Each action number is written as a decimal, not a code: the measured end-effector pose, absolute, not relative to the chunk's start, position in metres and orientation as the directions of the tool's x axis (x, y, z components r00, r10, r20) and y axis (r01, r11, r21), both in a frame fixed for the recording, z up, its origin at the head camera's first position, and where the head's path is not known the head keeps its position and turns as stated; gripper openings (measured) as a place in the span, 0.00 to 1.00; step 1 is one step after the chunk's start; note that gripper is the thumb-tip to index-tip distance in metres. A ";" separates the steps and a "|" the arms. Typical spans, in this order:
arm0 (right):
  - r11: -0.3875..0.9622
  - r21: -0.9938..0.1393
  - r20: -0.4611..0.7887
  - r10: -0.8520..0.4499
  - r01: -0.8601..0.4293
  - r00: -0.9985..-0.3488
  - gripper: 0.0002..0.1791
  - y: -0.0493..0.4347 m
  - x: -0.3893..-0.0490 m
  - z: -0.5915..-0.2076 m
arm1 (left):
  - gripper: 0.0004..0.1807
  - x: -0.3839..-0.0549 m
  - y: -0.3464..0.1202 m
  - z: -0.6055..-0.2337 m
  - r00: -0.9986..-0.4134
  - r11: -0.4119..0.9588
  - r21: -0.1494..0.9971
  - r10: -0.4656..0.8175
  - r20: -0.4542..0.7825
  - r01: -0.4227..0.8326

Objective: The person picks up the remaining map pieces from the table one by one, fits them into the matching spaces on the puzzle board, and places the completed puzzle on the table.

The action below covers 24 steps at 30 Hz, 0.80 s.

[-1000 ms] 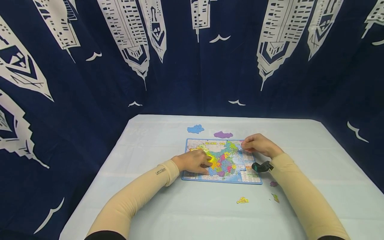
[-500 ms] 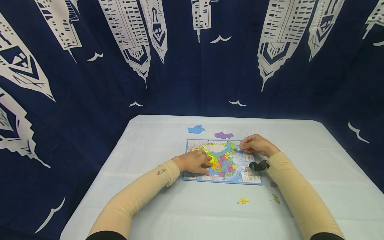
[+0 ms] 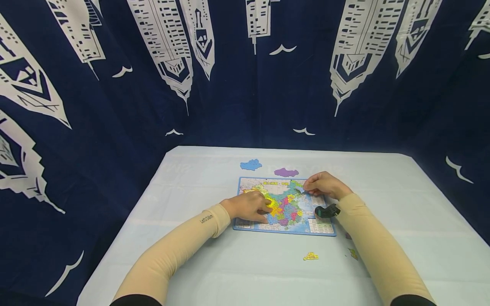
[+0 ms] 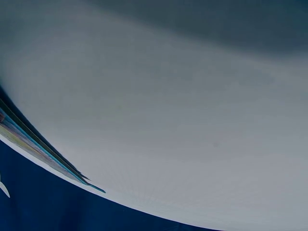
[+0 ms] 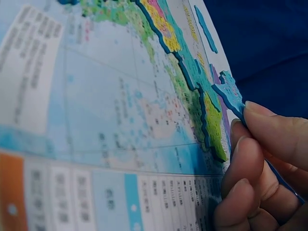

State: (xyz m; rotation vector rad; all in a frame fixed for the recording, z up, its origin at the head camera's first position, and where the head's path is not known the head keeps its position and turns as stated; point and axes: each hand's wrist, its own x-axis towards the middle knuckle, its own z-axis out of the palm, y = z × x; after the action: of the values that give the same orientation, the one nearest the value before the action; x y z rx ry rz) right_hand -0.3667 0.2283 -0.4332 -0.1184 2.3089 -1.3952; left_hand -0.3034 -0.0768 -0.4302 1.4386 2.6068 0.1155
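Note:
A map puzzle board [image 3: 321, 226] with a blue border and several coloured pieces fitted in its middle lies on the table. My left hand [image 3: 248, 206] rests on the board's left part, fingers bent a little over the yellow and orange pieces; its fingertips are partly hidden. Over the board's upper right corner, my right hand [image 3: 326, 185] pinches a light blue puzzle piece [image 5: 231, 94] between thumb and fingers. In the right wrist view that piece is just beside the fitted green piece [image 5: 214, 127] at the map's edge. The left wrist view catches only the board's edge [image 4: 53, 156].
Beyond the board lie a blue puzzle piece [image 3: 251, 165] and a purple one [image 3: 286, 172]. In front are a yellow piece [image 3: 311, 256] and a green-brown piece [image 3: 352, 253]. A dark purple piece [image 3: 347, 236] is partly behind the right sleeve. A dark patterned curtain [image 3: 229, 106] hangs behind.
My right hand has moved slightly left, bringing the light blue puzzle piece closer to the map's upper right pieces. The left hand has stayed in place on the board.

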 end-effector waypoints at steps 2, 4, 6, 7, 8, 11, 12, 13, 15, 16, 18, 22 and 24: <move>0.490 -0.861 -0.315 -0.301 0.137 -0.900 0.08 0.228 -0.368 -0.433 | 0.24 -0.304 -0.077 -0.431 -0.524 0.534 0.144 0.846 -0.103 0.833; 0.494 -0.858 -0.317 -0.295 0.140 -0.902 0.08 0.227 -0.368 -0.434 | 0.24 -0.304 -0.077 -0.431 -0.524 0.535 0.147 0.845 -0.106 0.832; 0.504 -0.852 -0.320 -0.290 0.140 -0.902 0.08 0.226 -0.368 -0.434 | 0.24 -0.305 -0.077 -0.431 -0.522 0.533 0.148 0.846 -0.108 0.833; 0.509 -0.850 -0.319 -0.294 0.135 -0.901 0.07 0.227 -0.368 -0.434 | 0.24 -0.305 -0.077 -0.431 -0.520 0.531 0.148 0.847 -0.109 0.834; 0.513 -0.847 -0.323 -0.283 0.142 -0.903 0.07 0.226 -0.368 -0.435 | 0.24 -0.305 -0.078 -0.431 -0.520 0.531 0.148 0.847 -0.109 0.835; 0.523 -0.840 -0.326 -0.280 0.142 -0.903 0.06 0.226 -0.368 -0.435 | 0.24 -0.306 -0.077 -0.431 -0.521 0.532 0.145 0.847 -0.108 0.834; 0.525 -0.839 -0.327 -0.279 0.141 -0.903 0.07 0.226 -0.368 -0.435 | 0.24 -0.306 -0.077 -0.431 -0.521 0.532 0.145 0.847 -0.107 0.834; 0.527 -0.838 -0.327 -0.281 0.140 -0.902 0.07 0.226 -0.368 -0.435 | 0.24 -0.305 -0.077 -0.431 -0.522 0.533 0.145 0.846 -0.106 0.834; 0.530 -0.835 -0.334 -0.275 0.147 -0.902 0.07 0.225 -0.368 -0.434 | 0.24 -0.306 -0.077 -0.431 -0.521 0.531 0.144 0.847 -0.103 0.835; 0.533 -0.833 -0.336 -0.272 0.150 -0.902 0.07 0.225 -0.368 -0.434 | 0.23 -0.305 -0.077 -0.430 -0.518 0.528 0.144 0.849 -0.101 0.837; 0.534 -0.833 -0.337 -0.276 0.148 -0.900 0.08 0.225 -0.368 -0.433 | 0.23 -0.305 -0.077 -0.431 -0.514 0.523 0.143 0.852 -0.098 0.840; 0.536 -0.830 -0.339 -0.272 0.151 -0.900 0.06 0.224 -0.368 -0.434 | 0.24 -0.306 -0.077 -0.431 -0.510 0.519 0.138 0.855 -0.098 0.844; 0.538 -0.828 -0.344 -0.262 0.159 -0.902 0.06 0.223 -0.368 -0.434 | 0.24 -0.306 -0.078 -0.432 -0.511 0.521 0.136 0.854 -0.100 0.843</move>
State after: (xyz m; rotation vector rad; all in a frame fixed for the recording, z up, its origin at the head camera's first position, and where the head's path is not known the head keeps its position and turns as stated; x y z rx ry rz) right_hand -0.3682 0.2234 -0.4336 -0.0837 2.3481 -1.3270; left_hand -0.3058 -0.0776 -0.4315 1.4633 2.6024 0.1044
